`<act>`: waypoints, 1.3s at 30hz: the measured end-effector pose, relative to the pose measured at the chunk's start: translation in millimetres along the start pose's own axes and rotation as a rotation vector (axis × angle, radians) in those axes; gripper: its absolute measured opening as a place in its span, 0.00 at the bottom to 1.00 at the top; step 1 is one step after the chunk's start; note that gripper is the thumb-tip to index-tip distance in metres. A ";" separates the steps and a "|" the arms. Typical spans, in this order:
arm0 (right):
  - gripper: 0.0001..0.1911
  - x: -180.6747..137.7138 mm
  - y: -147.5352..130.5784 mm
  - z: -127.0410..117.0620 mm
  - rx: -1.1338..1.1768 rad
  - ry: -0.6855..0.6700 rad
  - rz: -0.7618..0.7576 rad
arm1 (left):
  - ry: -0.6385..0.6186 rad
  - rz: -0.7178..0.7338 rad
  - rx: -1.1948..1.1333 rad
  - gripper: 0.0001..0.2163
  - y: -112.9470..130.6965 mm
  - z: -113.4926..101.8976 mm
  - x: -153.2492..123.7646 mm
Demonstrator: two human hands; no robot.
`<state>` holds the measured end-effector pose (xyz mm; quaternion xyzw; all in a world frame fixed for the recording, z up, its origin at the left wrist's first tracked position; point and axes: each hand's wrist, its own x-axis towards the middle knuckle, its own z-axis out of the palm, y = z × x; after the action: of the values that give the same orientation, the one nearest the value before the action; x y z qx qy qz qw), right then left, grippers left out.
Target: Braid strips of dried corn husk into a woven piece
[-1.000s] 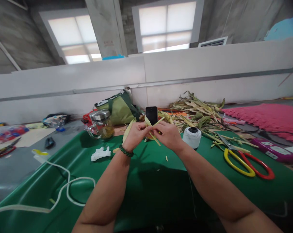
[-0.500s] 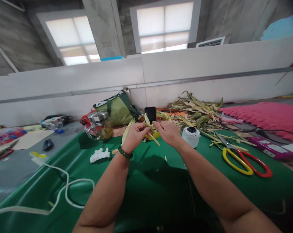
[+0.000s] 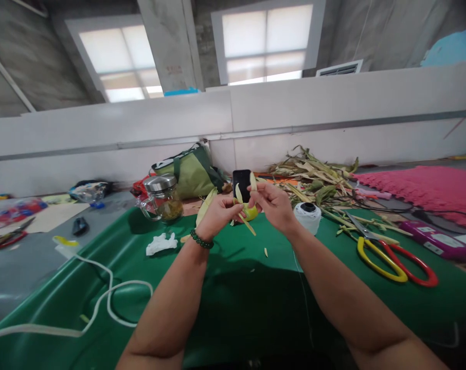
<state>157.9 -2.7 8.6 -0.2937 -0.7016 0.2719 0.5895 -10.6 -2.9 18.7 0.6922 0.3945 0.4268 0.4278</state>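
My left hand [image 3: 219, 216], with a green bead bracelet [image 3: 201, 240] at its wrist, pinches a small bundle of corn husk [image 3: 249, 226], a pale leaf tip pointing up and a thin stalk slanting down right. Just to the right, my right hand [image 3: 273, 206] holds a separate pale husk piece [image 3: 253, 181] upright between thumb and fingers. The hands are apart. Behind them are a dark phone [image 3: 239, 180] and a bright yellow round object [image 3: 250, 211], partly covered. A white thread spool [image 3: 307, 221] stands beside my right wrist.
Large scissors [image 3: 383, 257] with yellow and red handles lie at right, near a purple box [image 3: 435, 239]. A dried husk pile [image 3: 314, 172] lies behind. At left are a glass jar [image 3: 167, 205], a green bag [image 3: 196, 174], crumpled white tissue [image 3: 161, 244] and a white cable [image 3: 109, 293].
My right hand has moved slightly up and away from my left hand, now with a separate husk piece in its fingers. The left hand keeps its bundle. The view has shifted slightly.
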 end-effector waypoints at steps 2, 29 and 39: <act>0.17 -1.8 -0.1 -0.8 -0.172 -0.074 -0.101 | 0.027 -0.003 0.008 0.05 0.7 -0.4 0.0; 0.11 -4.8 5.6 2.7 -0.457 -0.171 -0.153 | 0.237 0.223 0.653 0.07 -0.6 8.1 -1.9; 0.07 -6.6 3.7 4.3 -0.497 -0.142 -0.146 | 0.264 0.118 1.032 0.07 6.9 18.0 -8.1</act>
<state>154.9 -5.1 0.9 -0.3581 -0.8058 0.0678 0.4667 4.7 -17.1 18.2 0.7740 0.5641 0.2840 -0.0461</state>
